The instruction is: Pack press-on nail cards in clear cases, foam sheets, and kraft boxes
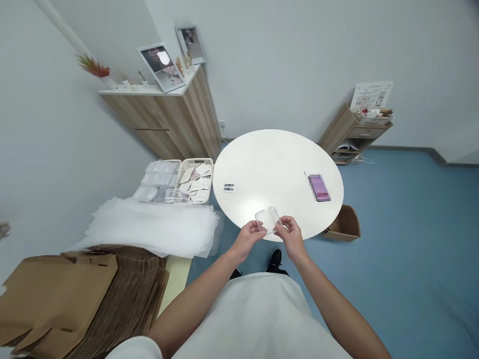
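A small clear plastic box is held over the near edge of the white round table. My left hand is closed on its lower left corner, the thumb in front and fingers behind. On its right side my right hand pinches it between thumb and fingers. The box looks see-through; whether anything is inside I cannot tell. A small card of dark round pieces lies on the table's left part. Toward the right of the table is a purple, pixelated item.
Left of the table stand a basket of small packets and a pile of clear plastic boxes. Nearer are white foam sheets and stacked flat cardboard. An open cardboard box is on the floor at right. A wooden cabinet stands behind.
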The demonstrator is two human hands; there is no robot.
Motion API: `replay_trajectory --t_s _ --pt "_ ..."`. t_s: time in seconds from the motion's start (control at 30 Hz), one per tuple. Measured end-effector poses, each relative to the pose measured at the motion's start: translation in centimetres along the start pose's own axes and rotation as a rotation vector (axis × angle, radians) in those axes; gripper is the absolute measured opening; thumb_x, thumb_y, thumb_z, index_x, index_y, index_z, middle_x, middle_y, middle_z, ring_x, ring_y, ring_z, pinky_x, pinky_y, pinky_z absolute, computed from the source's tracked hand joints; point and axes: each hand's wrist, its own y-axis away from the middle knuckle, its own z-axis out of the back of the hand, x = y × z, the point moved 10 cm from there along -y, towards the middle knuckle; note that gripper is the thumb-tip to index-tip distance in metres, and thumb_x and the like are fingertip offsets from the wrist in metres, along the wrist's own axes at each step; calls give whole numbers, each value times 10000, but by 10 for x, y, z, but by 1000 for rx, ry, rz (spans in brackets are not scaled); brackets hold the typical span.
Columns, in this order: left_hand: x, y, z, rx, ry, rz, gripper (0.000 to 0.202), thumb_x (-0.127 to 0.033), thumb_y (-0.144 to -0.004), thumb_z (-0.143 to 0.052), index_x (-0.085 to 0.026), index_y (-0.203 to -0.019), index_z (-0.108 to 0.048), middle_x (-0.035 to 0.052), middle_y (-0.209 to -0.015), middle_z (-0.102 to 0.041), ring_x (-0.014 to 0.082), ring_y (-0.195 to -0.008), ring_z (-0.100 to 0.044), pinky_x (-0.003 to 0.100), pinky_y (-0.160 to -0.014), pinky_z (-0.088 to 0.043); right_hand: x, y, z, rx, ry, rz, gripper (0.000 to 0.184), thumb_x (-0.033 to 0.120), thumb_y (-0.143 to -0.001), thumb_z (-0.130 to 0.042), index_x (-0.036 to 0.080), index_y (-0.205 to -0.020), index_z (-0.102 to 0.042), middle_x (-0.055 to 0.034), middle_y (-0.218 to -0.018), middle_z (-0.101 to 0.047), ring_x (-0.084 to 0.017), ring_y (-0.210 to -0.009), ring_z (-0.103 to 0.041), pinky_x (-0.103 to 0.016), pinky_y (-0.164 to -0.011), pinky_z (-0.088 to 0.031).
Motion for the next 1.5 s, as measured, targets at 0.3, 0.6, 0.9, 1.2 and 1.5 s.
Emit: replay_trajectory --t_s 0.3,0.6,0.9,1.2,1.5 --pt "-20 -58 -60 51 -243 -42 372 -411 -698 -615 -179 -985 -576 69 -861 -619 139 -751 -597 280 -697 -441 32 -67 73 203 74 -47 334 414 -629 -653 206 -888 -611 -15 -799 -611 -107 -637 -518 -284 -656 -444" --pt "-20 -84 -72 4 -204 -17 334 -377 -645 -673 -147 -869 -582 67 -785 -630 130 -668 -599 261 -620 -453 41 -105 83 215 105 -14 312 408 -608 -681 204 -786 -527 -8 -745 -596 -129 -683 -550 -275 -644 -444" --pt "-33 -103 -48 17 -198 -2 303 -364 -625 -684 -146 -805 -575 27 -683 -602 108 -605 -569 250 -599 -447 73 -91 55 247 605 337 346 434 -647 -637 248 -923 -542 -80 -1247 -463 -256 -1115 -453 -447 -890 -393" --pt "-35 -120 -51 77 -207 -7 296 -356 -646 -671 -144 -829 -573 31 -699 -600 104 -607 -560 254 -601 -443 77 -83 23 417 956 582 386 313 -653 -647 234 -1001 -498 -102 -1363 -319 -285 -1236 -318 -488 -921 -376" --pt "-56 -125 -64 115 -428 -230 785 -291 -468 -783 -251 -1179 -453 93 -1096 -520 197 -968 -519 343 -802 -411 94 -106 38 486 923 571 348 290 -647 -623 249 -972 -507 -87 -1266 -447 -271 -1167 -407 -467 -892 -401"
